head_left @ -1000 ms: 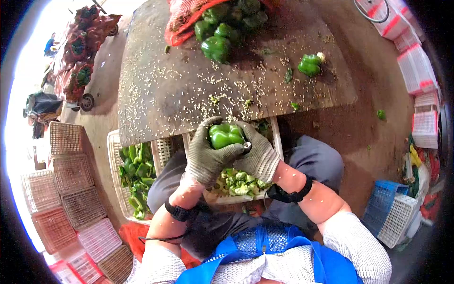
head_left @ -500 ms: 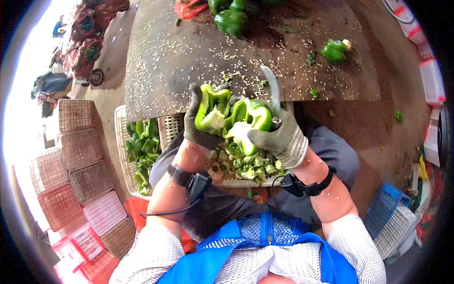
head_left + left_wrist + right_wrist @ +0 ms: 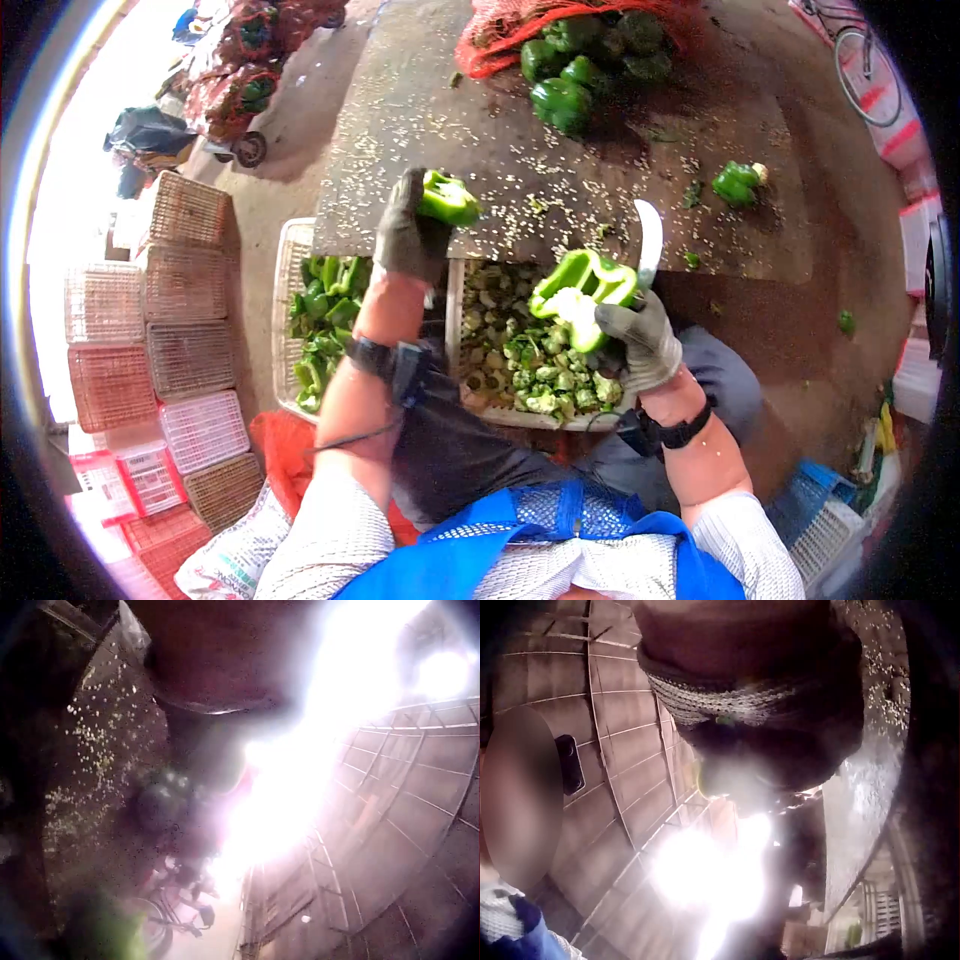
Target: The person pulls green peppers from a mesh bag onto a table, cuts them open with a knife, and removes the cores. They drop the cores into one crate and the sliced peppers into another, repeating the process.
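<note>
My gloved left hand (image 3: 405,235) grips a green bell pepper half (image 3: 450,200) at the near left edge of the board. To the right, my gloved right hand (image 3: 645,345) holds the other bell pepper half (image 3: 618,285), its cut side up and the pale seed core (image 3: 570,305) still inside. In the same right hand is a knife, its curved blade (image 3: 650,235) pointing away from me. Below lies a crate (image 3: 455,330) of pepper cores and trimmings (image 3: 545,385). Glare and darkness blur both wrist views.
Seeds are scattered over the board (image 3: 400,110). A red net bag (image 3: 490,40) spills whole bell peppers (image 3: 560,105) at the back; one misshapen pepper (image 3: 735,185) lies right. A left crate (image 3: 284,290) holds cut green pieces (image 3: 340,305). Stacked crates (image 3: 185,290) stand farther left.
The pepper, cupped whole-looking between both hands at first, came apart into two halves. My left hand has since moved left and forward with one half; the right keeps the other half and the knife.
</note>
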Action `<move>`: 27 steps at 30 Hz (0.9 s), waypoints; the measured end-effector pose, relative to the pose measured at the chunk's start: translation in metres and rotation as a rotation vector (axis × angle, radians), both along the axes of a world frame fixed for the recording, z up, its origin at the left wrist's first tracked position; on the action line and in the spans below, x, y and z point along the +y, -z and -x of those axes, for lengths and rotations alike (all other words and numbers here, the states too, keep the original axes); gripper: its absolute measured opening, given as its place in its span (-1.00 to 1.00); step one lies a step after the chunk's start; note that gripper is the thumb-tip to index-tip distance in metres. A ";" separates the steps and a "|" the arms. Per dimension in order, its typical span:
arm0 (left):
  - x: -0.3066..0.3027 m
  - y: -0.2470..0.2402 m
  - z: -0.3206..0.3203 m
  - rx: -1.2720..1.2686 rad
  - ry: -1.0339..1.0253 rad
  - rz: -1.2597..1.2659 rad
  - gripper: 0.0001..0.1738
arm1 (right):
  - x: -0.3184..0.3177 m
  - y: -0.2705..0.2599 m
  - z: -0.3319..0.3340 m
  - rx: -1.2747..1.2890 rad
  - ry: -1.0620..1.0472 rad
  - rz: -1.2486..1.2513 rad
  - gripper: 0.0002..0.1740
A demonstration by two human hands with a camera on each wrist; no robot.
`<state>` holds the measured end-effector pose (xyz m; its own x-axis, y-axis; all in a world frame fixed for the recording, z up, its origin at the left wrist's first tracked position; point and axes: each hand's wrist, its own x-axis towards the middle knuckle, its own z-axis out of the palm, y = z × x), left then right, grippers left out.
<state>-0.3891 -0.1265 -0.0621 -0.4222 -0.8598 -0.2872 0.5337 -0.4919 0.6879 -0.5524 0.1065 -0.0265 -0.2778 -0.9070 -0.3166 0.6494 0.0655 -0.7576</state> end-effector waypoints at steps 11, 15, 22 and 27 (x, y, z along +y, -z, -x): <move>0.080 -0.068 0.012 -0.906 0.645 1.949 -0.50 | -0.007 0.043 0.010 -0.226 0.004 0.011 -0.44; 0.106 -0.032 0.021 -1.260 0.793 1.970 -0.74 | -0.009 0.031 -0.001 -0.164 -0.027 -0.049 -0.55; 0.098 -0.012 0.029 -0.953 1.352 1.482 -0.62 | 0.006 0.070 -0.006 -0.061 -0.116 -0.336 -0.73; 0.082 0.007 0.023 -0.530 1.437 1.087 -0.44 | 0.007 0.057 -0.013 -0.172 -0.180 -0.379 -0.80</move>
<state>-0.4123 -0.0445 -0.0691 -0.9549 0.1494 -0.2566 -0.1803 0.3949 0.9009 -0.5393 0.1137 -0.0838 -0.0406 -0.7470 -0.6636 0.7168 0.4410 -0.5402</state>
